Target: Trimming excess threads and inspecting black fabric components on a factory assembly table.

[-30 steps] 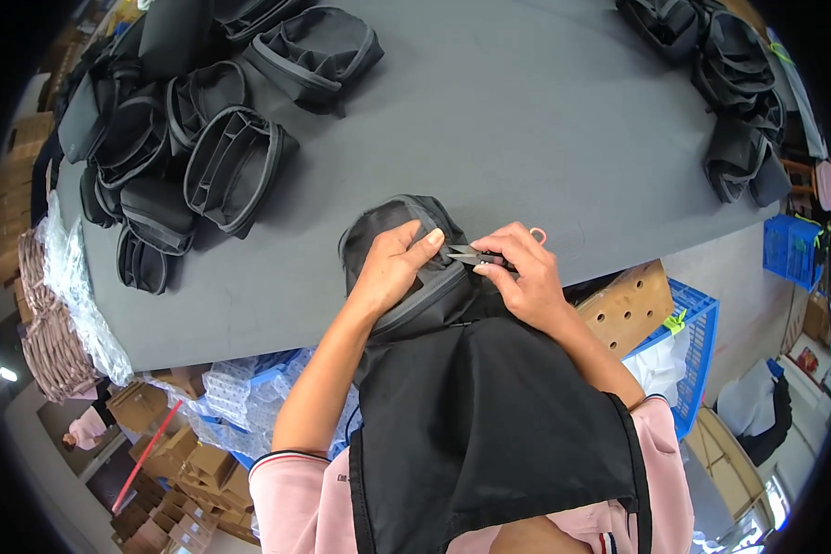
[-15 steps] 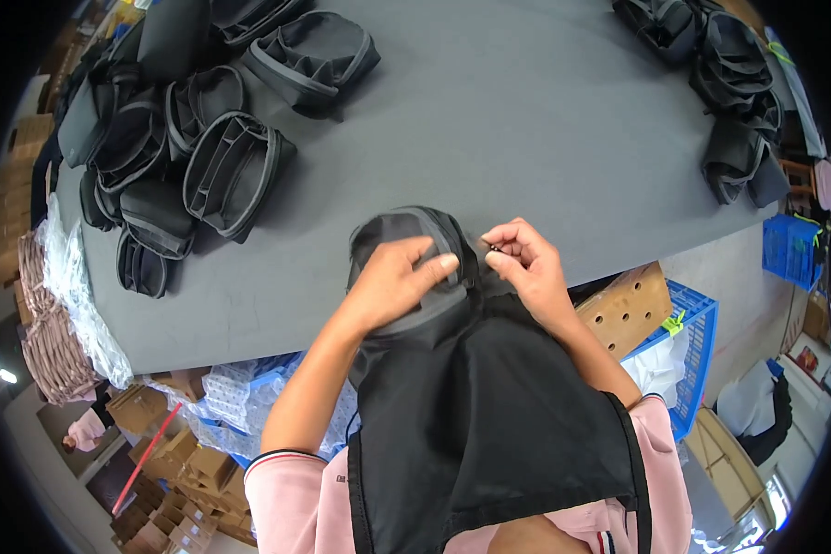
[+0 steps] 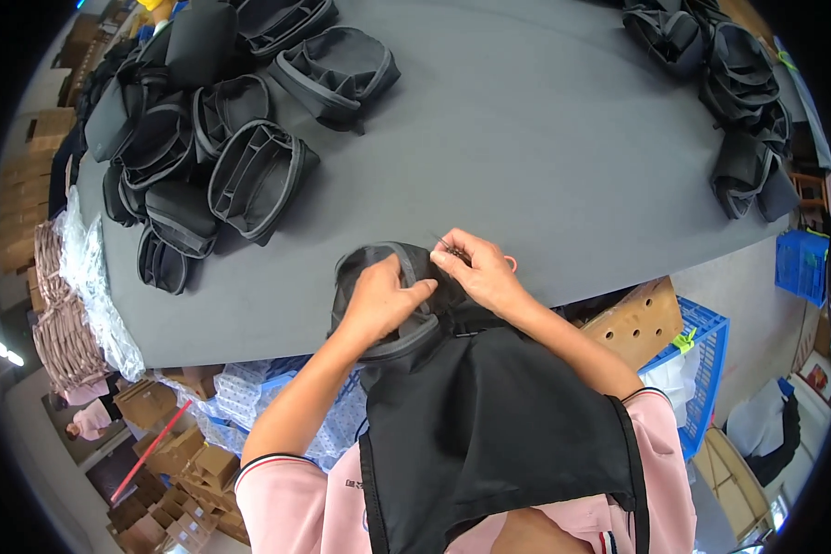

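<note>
A black zip pouch [image 3: 399, 343] with mesh and grey edging lies open at the table's near edge, against my black apron. My left hand [image 3: 379, 303] grips it, with the fingers reaching inside and the thumb along the edging. At the pouch's far right side, my right hand [image 3: 478, 274] pinches a small dark tool [image 3: 454, 251] with a thin tip. Beside that hand's knuckles a red loop [image 3: 511, 264] sticks out, seemingly part of the same tool. My fingers hide most of it.
Several black divided pouches [image 3: 260, 180] are heaped at the table's left, with more pouches [image 3: 737, 76] at the far right. Plastic wrap [image 3: 92, 277] hangs off the left edge. Below the table's right edge stand a blue crate [image 3: 706, 369] and a board with holes [image 3: 632, 321].
My right hand has moved left and slightly down, closer to the pouch, and the red loop now shows. The pouch and my left hand sit a little lower in view.
</note>
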Demonstrator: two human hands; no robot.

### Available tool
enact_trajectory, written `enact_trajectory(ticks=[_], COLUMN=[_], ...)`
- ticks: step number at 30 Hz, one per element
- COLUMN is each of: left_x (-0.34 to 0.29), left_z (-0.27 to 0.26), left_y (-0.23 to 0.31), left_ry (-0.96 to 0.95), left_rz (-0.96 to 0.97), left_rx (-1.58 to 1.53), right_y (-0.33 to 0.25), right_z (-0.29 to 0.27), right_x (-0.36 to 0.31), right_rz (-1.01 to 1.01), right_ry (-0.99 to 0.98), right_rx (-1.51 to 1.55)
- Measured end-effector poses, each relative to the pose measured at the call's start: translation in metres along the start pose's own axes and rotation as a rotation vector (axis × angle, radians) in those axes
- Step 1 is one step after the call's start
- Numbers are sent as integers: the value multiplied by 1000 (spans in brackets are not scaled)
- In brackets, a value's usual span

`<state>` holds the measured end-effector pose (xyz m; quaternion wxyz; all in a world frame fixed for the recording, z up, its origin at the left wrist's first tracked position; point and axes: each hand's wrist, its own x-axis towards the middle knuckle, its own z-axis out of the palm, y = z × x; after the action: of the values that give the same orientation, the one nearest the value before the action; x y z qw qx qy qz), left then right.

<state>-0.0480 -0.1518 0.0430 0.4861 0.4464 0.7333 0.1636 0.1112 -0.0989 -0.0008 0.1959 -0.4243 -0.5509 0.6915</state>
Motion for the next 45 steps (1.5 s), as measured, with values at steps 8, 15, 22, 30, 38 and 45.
enact_trajectory(ticks=[8,15,22,30,38,45], left_x=[-1,8,15,19,24,24], left_z=[3,1,-6,-12,-14,-16], left_y=[5,9,16,18,20,26], left_ry=[-85,-25,-261,-353,-391,-408], left_rz=[290,441,223,287,295,275], left_rx=[9,220,-89,-27,60,69], right_y=[-1,-3,-31,-46,-42,-46], right_z=[-9,-15,-45,-58,-61,-55], right_x=[3,-11,-34,-21,-28,-34], right_rz=[128,-106,-589,-722,-847,-700], right_ry=[-117,163,126,-38,20,59], right_rx=[446,8,-719,-824,-862,-828])
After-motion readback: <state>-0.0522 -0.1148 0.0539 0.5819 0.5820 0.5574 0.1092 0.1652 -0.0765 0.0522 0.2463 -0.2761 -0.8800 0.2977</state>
